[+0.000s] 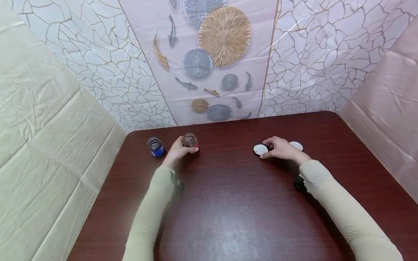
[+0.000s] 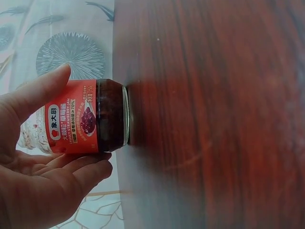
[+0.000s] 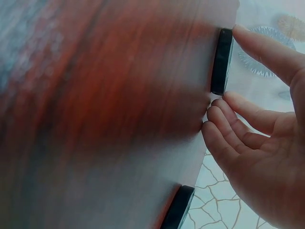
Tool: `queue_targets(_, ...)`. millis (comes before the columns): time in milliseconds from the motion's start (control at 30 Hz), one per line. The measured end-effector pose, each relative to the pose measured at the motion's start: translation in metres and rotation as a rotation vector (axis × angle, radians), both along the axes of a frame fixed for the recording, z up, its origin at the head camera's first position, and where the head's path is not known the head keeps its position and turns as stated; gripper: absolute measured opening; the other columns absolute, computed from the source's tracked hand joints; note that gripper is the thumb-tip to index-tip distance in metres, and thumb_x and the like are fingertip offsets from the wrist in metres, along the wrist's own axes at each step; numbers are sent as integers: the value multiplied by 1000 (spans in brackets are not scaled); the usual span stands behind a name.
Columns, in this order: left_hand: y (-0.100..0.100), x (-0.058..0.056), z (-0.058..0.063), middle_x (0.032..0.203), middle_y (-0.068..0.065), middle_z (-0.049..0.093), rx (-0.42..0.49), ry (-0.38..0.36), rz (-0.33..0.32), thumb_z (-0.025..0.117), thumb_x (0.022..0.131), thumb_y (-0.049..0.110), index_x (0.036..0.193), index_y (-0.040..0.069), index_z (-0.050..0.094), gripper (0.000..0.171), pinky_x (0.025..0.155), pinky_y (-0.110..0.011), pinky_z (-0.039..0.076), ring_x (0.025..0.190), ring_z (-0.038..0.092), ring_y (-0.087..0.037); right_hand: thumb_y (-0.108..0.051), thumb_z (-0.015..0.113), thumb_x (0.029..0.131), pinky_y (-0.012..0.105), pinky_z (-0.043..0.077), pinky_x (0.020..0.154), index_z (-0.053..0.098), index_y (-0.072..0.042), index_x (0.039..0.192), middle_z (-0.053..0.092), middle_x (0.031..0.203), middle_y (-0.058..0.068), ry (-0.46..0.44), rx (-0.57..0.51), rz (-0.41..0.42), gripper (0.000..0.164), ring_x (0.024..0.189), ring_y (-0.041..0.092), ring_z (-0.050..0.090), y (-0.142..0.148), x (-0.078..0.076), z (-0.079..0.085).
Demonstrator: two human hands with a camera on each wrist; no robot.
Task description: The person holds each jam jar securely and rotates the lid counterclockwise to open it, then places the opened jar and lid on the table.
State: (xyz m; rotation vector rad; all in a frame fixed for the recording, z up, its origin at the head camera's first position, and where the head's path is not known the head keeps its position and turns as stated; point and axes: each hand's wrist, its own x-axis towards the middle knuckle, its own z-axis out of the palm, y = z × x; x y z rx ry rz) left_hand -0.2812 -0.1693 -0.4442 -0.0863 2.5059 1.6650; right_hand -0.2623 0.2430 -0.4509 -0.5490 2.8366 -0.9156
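My left hand grips a glass jar of strawberry jam with a red label, thumb on one side and fingers on the other. The jar stands upright on the table, its mouth uncovered. On the right, my right hand pinches a round lid between thumb and forefinger. That lid lies with its white inside up, and its black rim shows from the side. A second lid, also white side up, lies just beyond the right hand.
Left of the left hand stands another uncovered glass jar with a blue label. The dark red-brown table ends at a patterned cloth backdrop. Plain cloth walls rise along both sides.
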Motion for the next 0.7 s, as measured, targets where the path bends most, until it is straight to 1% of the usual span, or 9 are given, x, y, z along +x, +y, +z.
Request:
queue_targets(267, 0, -1, 0, 110, -12, 57, 15, 3, 4, 83, 68, 14, 117, 4, 46, 62, 88, -38, 42, 101, 52, -25, -30, 79, 72, 44, 41, 81, 56, 5, 120, 55, 103, 18, -4, -4, 0, 64, 96, 30, 53, -1, 0, 1)
queue_targets(400, 1, 0, 1, 110, -12, 57, 38, -2, 6, 83, 68, 13, 118, 3, 46, 63, 88, -37, 42, 101, 52, -25, -29, 79, 72, 44, 41, 82, 55, 5, 120, 56, 103, 18, -8, -5, -4, 65, 96, 30, 53, 0, -1, 0)
queue_targets(500, 1, 2, 5, 113, -13, 56, 64, 4, 5, 83, 68, 12, 123, 4, 43, 68, 90, -37, 40, 103, 51, -25, -30, 79, 72, 44, 41, 83, 55, 5, 121, 56, 104, 18, -11, -10, -5, 66, 97, 30, 53, 1, -1, 0)
queue_targets(567, 1, 3, 8, 115, -13, 54, 66, 20, 5, 83, 68, 13, 127, 5, 40, 74, 92, -38, 39, 104, 51, -25, -30, 79, 72, 44, 41, 83, 54, 6, 122, 57, 105, 19, -9, -15, -2, 66, 97, 31, 54, 1, -1, 0)
queue_targets(633, 2, 4, 14, 119, -13, 52, 48, 40, 3, 83, 68, 16, 131, 7, 37, 78, 93, -39, 39, 105, 52, -26, -31, 79, 72, 45, 41, 84, 54, 6, 123, 57, 107, 20, -8, -18, -3, 67, 99, 32, 54, 2, 0, 1)
queue_targets(700, 2, 5, 20, 125, -13, 49, -9, 68, -5, 83, 69, 22, 133, 10, 36, 80, 95, -39, 38, 109, 50, -25, -32, 78, 73, 46, 41, 85, 53, 6, 123, 58, 108, 21, -1, -23, -5, 68, 99, 33, 54, 2, 1, 2)
